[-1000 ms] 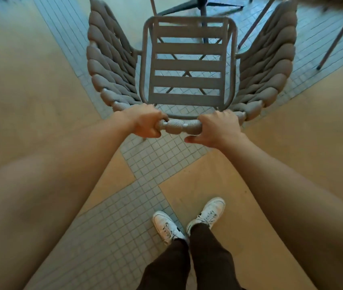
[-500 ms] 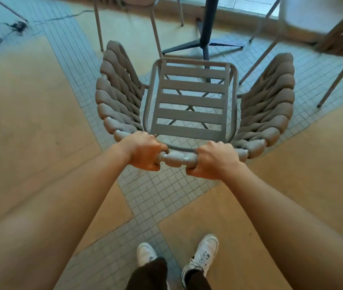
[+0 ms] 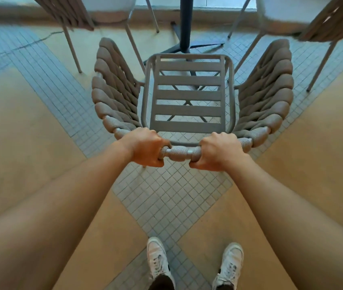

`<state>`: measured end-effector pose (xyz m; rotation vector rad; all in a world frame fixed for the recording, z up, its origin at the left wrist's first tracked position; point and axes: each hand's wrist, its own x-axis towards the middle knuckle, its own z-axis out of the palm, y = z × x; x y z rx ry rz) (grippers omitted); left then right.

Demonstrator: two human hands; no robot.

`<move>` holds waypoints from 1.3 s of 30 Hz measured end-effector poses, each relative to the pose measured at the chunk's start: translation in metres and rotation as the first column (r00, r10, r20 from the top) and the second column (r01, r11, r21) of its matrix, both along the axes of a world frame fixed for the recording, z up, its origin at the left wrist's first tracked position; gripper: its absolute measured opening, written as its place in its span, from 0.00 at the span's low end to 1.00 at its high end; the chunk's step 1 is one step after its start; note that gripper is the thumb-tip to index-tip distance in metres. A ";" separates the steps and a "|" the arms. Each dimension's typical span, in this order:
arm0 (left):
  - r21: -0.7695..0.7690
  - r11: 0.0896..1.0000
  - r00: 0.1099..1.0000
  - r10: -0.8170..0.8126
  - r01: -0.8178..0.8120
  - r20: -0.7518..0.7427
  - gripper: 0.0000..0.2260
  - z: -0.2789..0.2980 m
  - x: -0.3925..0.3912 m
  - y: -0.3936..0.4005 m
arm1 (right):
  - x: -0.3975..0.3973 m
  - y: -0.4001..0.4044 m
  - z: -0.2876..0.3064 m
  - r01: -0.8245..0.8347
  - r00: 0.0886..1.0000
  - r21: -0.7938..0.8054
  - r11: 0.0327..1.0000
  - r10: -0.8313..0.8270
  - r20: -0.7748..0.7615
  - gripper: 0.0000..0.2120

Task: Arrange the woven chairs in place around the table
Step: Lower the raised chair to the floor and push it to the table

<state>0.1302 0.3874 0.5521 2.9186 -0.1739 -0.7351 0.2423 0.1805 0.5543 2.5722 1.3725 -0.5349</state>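
A woven chair is seen from above and behind, its slatted seat facing away from the person. The top rail of its backrest is gripped by both hands. The left hand is closed around the rail on the left part, knuckles up, thumb tucked beneath. The right hand is clamped on the same rail just to the right, with a short stretch of mesh-wrapped rail exposed between the two hands. The chair thus lies directly ahead of the hands, its seat beyond the knuckles and its thick woven sides flaring out to the left and right of the wrists.

Beyond the front edge of the chair's seat, the dark pedestal of the table is seen rising out of the top of the view, with its flat feet spread on the floor; part of that base is visible through the seat slats. To the far left of the chair, another chair with thin legs is partly visible, and a further one stands to the far right. Behind the chair, nearest the viewer, two white sneakers are planted on the tiled floor, which is crossed by tan bands.
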 end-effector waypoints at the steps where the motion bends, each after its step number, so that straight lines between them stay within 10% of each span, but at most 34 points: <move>1: 0.002 1.000 1.000 -0.008 0.008 -0.001 0.19 0.000 0.006 0.009 | 0.003 0.008 0.000 0.015 1.000 -0.001 1.000 -0.015 -0.001 0.29; 39: 0.080 0.987 0.990 0.138 -0.141 0.039 0.19 -0.001 0.189 0.115 | 0.203 0.123 -0.001 -0.152 0.987 0.087 0.985 0.155 -0.031 0.27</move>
